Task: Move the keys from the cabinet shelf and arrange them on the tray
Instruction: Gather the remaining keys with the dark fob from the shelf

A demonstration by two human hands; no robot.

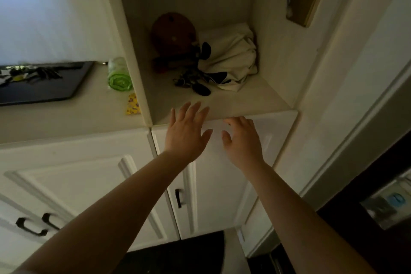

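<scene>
A dark bunch of keys (193, 83) lies on the cabinet shelf (244, 100), in front of a cream cloth bag. Off to the left, a dark tray (66, 87) rests on the counter with several dark keys (42, 73) and a yellow tag on it. My left hand (188, 131) hovers at the shelf's front edge, fingers spread, holding nothing. My right hand (242, 138) is just beside it, a little lower, fingers apart and empty. Both hands are short of the keys on the shelf.
A brown round object (173, 33) and a cream cloth bag (231, 58) fill the back of the shelf. A green roll (119, 75) and a yellow packet (133, 104) lie on the counter by the shelf's left wall (133, 51). White cabinet doors (211, 184) are below.
</scene>
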